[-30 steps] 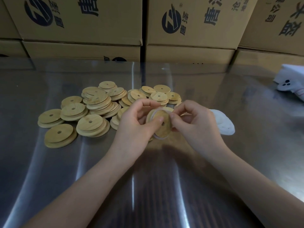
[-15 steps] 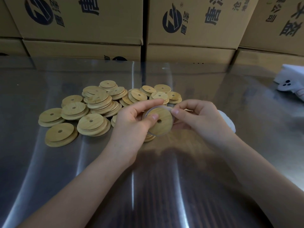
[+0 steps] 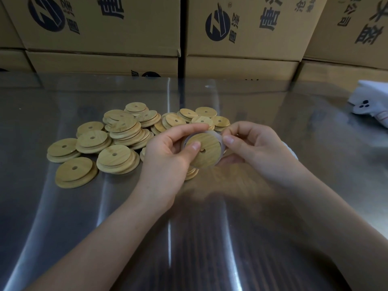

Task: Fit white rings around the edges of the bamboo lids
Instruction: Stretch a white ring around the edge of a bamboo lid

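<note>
The cardboard boxes (image 3: pixel 252 28) stacked beyond the pile of bamboo lids (image 3: pixel 117 141) are all closed, so what they hold cannot be told. Each box face carries a dark round logo (image 3: pixel 217 28) with a slanted mark inside it, and large dark Chinese characters beside it. I cannot read the characters with any certainty.

The pile lies on a shiny metal desk (image 3: pixel 210 238). Its lids are flat round discs with a small centre hole, some lying alone and some overlapping.

Just right of the pile and raised above the desk, the left hand (image 3: pixel 165 156) has its grip pinching one bamboo lid (image 3: pixel 206 151), thumb on the face near the hole and forefinger over the top edge. A white ring (image 3: pixel 218 135) runs along that lid's upper edge. The right hand (image 3: pixel 258 150) has its grip pinching the ring at the lid's upper right side, thumb and forefinger together.

Both hands cover the near right edge of the pile. A heap of loose white rings (image 3: pixel 292 153) shows only as a sliver behind the right hand. Far to the right of the pile, a white object with three dark dots (image 3: pixel 371 101) sits at the desk's edge.
</note>
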